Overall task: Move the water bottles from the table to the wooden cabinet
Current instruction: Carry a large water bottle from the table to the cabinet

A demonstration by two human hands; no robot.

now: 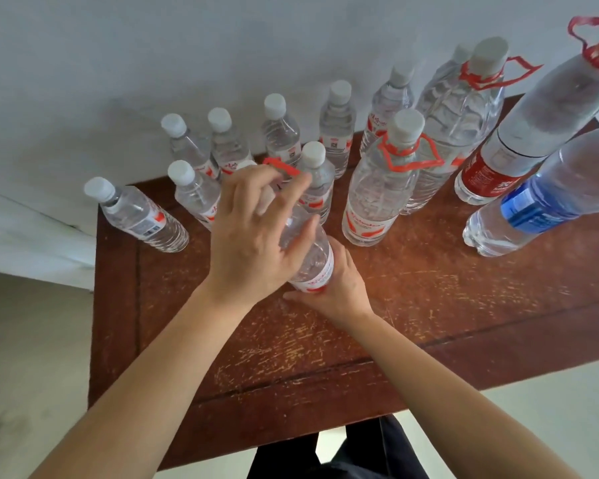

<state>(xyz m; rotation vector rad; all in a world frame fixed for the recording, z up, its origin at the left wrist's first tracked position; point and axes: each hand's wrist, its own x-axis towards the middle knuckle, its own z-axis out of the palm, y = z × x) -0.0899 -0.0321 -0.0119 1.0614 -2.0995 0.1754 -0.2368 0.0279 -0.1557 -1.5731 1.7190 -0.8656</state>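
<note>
A clear water bottle [308, 257] with a red carry loop stands near the middle of the scratched wooden surface [412, 299]. My left hand [253, 233] wraps over its upper part, fingers near the red loop. My right hand [339, 285] grips its base at the label. Several small white-capped bottles [135, 216] stand behind and to the left along the wall. Larger bottles with red loops [381, 188] rise at the back right.
A red-labelled bottle [498, 160] and a blue-labelled bottle [540, 205] stand at the right edge. A white wall [222, 46] runs right behind the bottles. Pale floor [32, 357] lies to the left and below. My dark trousers [353, 451] show under the front edge.
</note>
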